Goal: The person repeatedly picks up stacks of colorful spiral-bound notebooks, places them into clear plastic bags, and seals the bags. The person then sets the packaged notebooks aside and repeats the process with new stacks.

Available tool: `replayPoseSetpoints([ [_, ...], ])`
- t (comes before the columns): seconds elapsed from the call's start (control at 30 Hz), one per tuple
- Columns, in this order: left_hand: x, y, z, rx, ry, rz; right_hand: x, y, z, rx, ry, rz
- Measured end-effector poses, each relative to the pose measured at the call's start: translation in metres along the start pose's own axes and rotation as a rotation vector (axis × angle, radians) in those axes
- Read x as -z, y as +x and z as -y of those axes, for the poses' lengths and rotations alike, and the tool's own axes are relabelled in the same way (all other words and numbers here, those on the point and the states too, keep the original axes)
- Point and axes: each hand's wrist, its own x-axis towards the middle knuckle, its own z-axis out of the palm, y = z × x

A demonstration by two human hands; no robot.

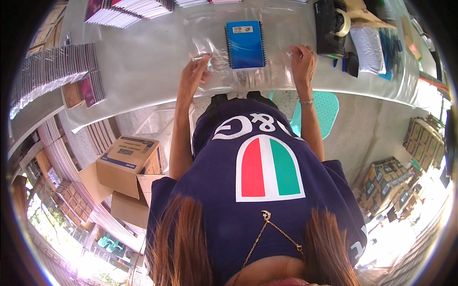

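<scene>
A blue notebook (246, 45) with dark wire binding along both visible sides and a small white label lies flat near the table's front edge; it may be a stack. Around and under it spreads clear, shiny plastic film (217, 71). To its left, my left hand (194, 74) is closed, thumb and finger pinching the film. On the other side, my right hand (303, 63) has its fingers curled together at the film's right edge. Where its fingertips meet the film is hard to see.
A black tape dispenser (329, 33) with a tape roll (343, 23) stands at the far right, beside a white plastic-wrapped pack (368, 50). Spiral notebook stacks (59, 66) line the left; more notebooks (126, 12) lie at the back. An open carton (129, 157) and a green stool (327, 114) are below.
</scene>
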Motion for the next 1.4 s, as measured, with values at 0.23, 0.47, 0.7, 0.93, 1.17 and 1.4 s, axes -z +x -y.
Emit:
replayPoseSetpoints([
  [0.23,-0.007,0.047,-0.013,-0.071,-0.008,-0.005,-0.006,0.024,0.003,-0.038,0.165,0.087],
  [0.47,-0.008,0.043,-0.04,-0.147,-0.014,0.314,0.001,0.033,0.016,-0.139,0.436,0.307],
  [0.7,-0.019,0.032,-0.05,-0.149,-0.117,0.232,0.009,0.043,0.021,-0.208,0.863,0.576],
  [0.93,-0.028,0.026,-0.056,-0.156,-0.045,0.255,0.011,0.043,0.037,-0.275,1.012,0.701],
  [1.17,-0.032,0.028,-0.046,-0.405,0.227,0.079,-0.006,0.049,0.012,0.001,0.646,0.563],
  [1.4,-0.037,0.029,-0.049,-0.261,0.265,-0.029,0.019,0.058,0.039,-0.247,0.659,0.754],
])
